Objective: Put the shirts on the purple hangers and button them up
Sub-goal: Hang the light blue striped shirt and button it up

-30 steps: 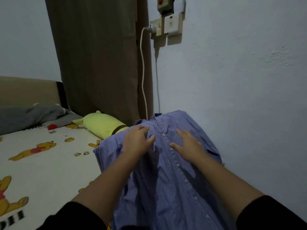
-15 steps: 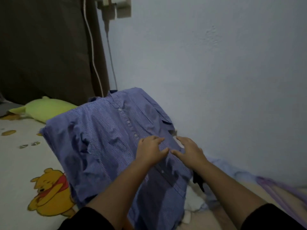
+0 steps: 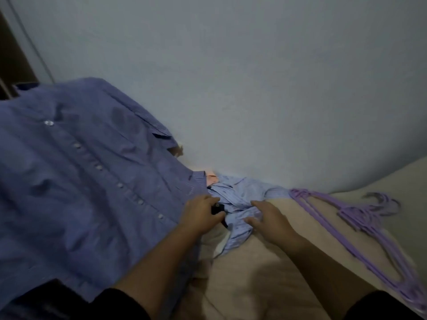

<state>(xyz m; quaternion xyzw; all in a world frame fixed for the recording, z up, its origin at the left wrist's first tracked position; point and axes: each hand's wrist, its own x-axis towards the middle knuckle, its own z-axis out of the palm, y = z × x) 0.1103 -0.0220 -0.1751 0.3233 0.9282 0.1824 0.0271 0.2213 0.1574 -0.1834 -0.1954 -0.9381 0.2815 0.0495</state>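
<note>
Both hands have slid down the buttoned dark blue striped shirt [image 3: 76,181] to its hem. Left hand [image 3: 201,215] pinches a small black thing [image 3: 217,208]; right hand [image 3: 269,219] spreads on the crumpled light blue shirt [image 3: 240,195]. Purple hangers [image 3: 360,218] lie on the bed [image 3: 265,273] to the right.

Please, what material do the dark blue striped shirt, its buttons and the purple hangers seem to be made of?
Dark blue striped shirt: apparently thin woven cloth, matte; it creases and drapes softly, and fine stripes show.
Buttons: probably plastic, pale and slightly glossy; they catch the light.
Purple hangers: likely plastic, thin and stiff, evenly coloured; blur hides their finish, so coated wire cannot be excluded.
</note>
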